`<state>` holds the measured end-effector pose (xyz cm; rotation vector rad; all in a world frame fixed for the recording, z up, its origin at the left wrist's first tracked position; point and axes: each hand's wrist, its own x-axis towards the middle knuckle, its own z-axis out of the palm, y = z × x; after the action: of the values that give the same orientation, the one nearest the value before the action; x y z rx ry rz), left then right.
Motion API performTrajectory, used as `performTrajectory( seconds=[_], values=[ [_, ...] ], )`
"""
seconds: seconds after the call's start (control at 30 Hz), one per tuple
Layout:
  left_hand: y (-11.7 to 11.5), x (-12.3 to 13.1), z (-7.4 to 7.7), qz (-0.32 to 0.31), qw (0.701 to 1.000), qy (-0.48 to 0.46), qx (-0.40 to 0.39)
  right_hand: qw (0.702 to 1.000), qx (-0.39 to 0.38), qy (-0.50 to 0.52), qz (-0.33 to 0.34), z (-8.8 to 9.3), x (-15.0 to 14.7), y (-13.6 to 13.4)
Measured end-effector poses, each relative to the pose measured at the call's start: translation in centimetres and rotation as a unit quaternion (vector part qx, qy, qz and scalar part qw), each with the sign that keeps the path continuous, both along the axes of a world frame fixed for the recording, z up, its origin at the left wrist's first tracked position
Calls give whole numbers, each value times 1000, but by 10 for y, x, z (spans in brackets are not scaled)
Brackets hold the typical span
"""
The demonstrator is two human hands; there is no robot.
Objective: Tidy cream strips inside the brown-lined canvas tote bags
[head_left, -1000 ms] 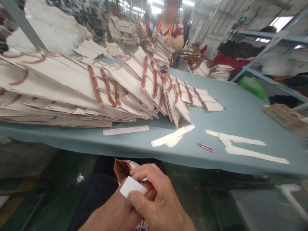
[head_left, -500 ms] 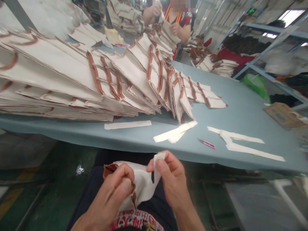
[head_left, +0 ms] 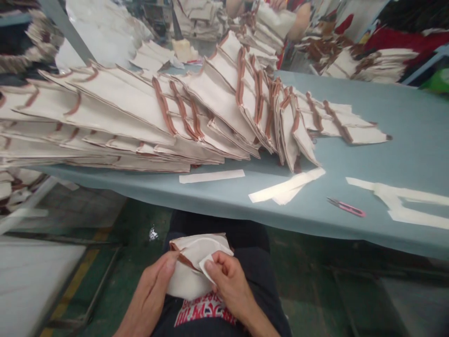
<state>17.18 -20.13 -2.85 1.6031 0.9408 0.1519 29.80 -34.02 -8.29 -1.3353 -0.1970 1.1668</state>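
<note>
A cream fabric piece with brown edging lies folded over my lap, its brown-bound opening facing up. My left hand pinches the brown edge at the left side of this piece. Between the thumb and fingers of my right hand is a small white strip, held against the fabric near the opening. The strip's lower end is hidden by my fingers.
Stacks of cream pieces with brown binding cover the left and middle of the blue-grey table. White strips and pink thread snips lie near its front edge. Across the table, a person's arm shows.
My right hand has brought the white strip down and left to the opening of the fabric piece. My left hand now pinches the brown edge. The view has turned left.
</note>
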Motion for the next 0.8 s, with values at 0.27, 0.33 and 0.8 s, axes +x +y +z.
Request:
performTrajectory(
  seconds=[0.27,0.33,0.8],
  values=[
    [11,23,5,-103,992,0,-72,994,-27,-106,-7,27,22,-12],
    [17,32,17,-141,978,-15,-156,984,-40,-172,12,43,30,-14],
    [28,72,67,-200,951,-125,-200,959,-112,-253,-57,127,36,-27]
  ],
)
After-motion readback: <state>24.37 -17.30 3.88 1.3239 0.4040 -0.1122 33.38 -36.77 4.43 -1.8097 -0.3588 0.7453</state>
